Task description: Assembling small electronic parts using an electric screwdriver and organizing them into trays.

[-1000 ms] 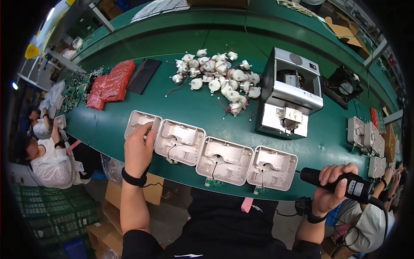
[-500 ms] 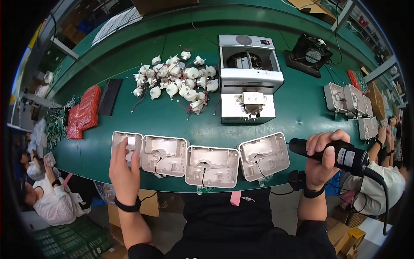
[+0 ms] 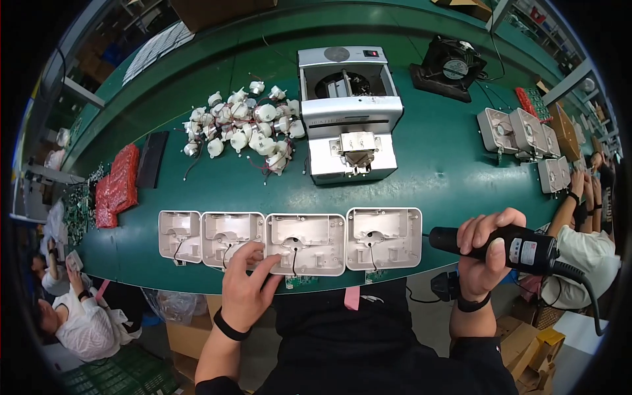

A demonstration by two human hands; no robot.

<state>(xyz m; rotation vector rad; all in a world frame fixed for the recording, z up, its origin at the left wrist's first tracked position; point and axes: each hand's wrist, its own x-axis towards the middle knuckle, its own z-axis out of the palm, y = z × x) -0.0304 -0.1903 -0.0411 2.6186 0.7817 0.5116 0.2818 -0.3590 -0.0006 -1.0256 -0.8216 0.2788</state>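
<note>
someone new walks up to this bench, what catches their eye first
Probably the heap of wired white parts on the green table, left of the boxy silver machine. Four pale open housings lie in a row along the table's front edge, and the right hand holds a black corded tool beside them.

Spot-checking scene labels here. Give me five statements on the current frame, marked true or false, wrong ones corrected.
1. The right hand holds a black corded tool. True.

2. The left hand is up on the silver machine. False: the left hand is down at the row of open housings.

3. Four housings stand side by side in that row. True.

4. The pile of white parts lies to the right of the silver machine. False: the white parts lie to the left of the silver machine.

5. A black fan stands to the right of that machine. True.
</note>
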